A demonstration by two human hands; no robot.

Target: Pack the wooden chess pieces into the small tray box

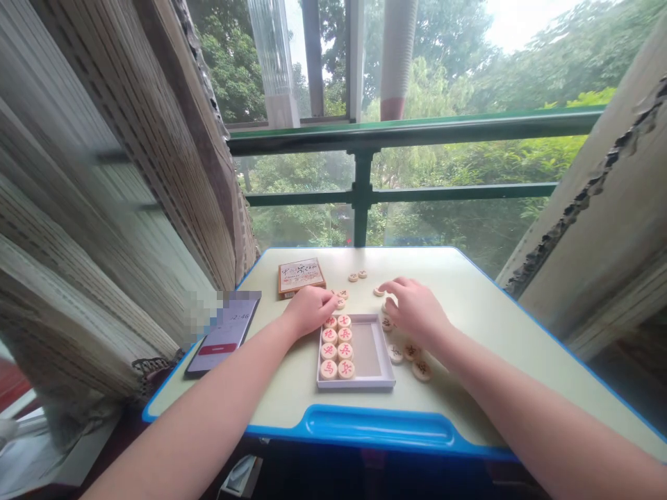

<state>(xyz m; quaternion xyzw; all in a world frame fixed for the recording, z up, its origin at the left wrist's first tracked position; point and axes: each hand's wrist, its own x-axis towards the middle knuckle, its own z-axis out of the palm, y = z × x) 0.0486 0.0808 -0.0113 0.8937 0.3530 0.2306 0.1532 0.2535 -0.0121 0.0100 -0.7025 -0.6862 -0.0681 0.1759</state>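
Round, pale wooden xiangqi pieces, flat, with red characters face up. Eight set in two touching columns of four, filling the left side of a shallow white box tray. Right part of the tray floor bare. Tray lying flat, open side up, long sides running away from the viewer. Loose pieces scattered flat just right of the tray, characters too small to read. Two more side by side, well beyond its far end. A few others near the far rim, partly covered.
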